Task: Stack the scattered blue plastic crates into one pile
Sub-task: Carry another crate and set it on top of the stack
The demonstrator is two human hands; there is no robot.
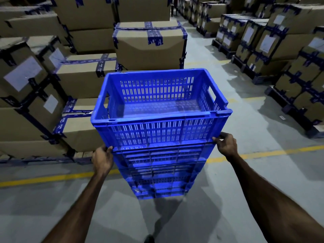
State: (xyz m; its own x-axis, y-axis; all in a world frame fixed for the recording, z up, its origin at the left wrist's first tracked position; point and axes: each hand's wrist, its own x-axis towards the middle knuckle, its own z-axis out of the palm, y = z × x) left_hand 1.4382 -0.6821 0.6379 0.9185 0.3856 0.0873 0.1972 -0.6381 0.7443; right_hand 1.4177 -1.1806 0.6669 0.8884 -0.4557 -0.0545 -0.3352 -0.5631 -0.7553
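A tall pile of blue slotted plastic crates stands on the grey floor in front of me. The top crate is empty and sits level on the pile. My left hand grips the bottom left near corner of the top crate, fingers curled round its lower edge. My right hand grips the bottom right near corner in the same way. Both arms reach forward from the bottom of the view.
Taped cardboard boxes on pallets stand close behind and left of the pile. More boxed pallets line the right side. A yellow floor line runs across under the pile. An aisle of bare concrete lies to the right.
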